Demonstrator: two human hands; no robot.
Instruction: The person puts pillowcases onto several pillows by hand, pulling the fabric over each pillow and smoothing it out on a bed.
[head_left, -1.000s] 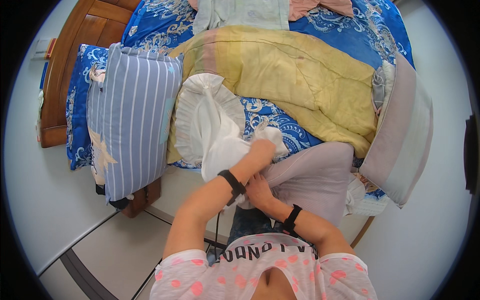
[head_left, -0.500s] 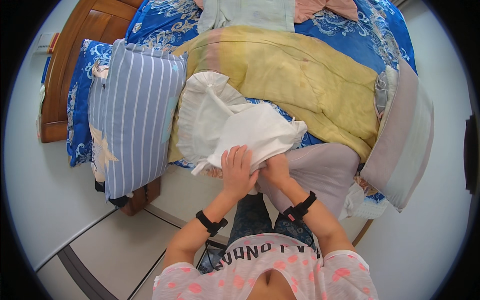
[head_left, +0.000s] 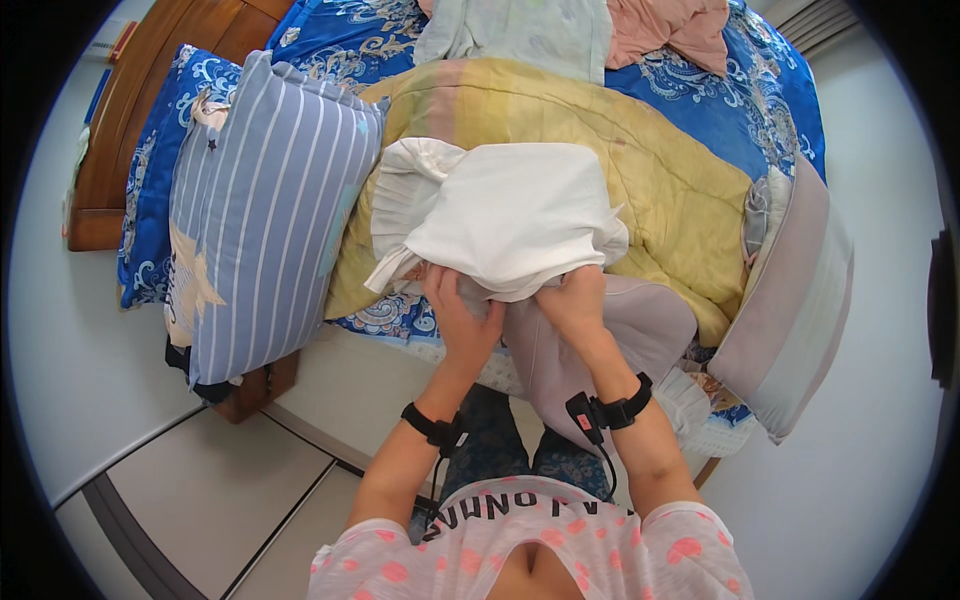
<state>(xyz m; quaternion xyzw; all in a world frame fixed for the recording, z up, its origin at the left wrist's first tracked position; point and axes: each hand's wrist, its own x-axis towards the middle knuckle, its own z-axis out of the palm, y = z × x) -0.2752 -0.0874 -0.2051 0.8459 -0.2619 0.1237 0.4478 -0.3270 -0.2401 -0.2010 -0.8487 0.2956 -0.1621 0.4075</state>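
A white garment with a pleated frill along its left side [head_left: 520, 215] puffs up over the bed in front of me. My left hand [head_left: 458, 310] is closed on its near edge at the left, the fingertips partly under the cloth. Further right, my right hand [head_left: 577, 302] grips the same edge in a fist, thumb side inward. Beneath my hands lies a greyish-pink piece of clothing [head_left: 590, 340], draped over the bed's near edge.
A yellow quilt [head_left: 560, 105] lies behind the garment on a blue patterned sheet [head_left: 680, 100]. Striped blue pillow [head_left: 275, 220] stands at the left by the wooden headboard [head_left: 150, 110]. A grey-pink cushion [head_left: 790, 310] leans at the right. Pale green and peach clothes [head_left: 665, 35] lie at the far side.
My hands have moved apart along the near edge of the white garment. Its upper layer has spread out wider and billowed up, away from me.
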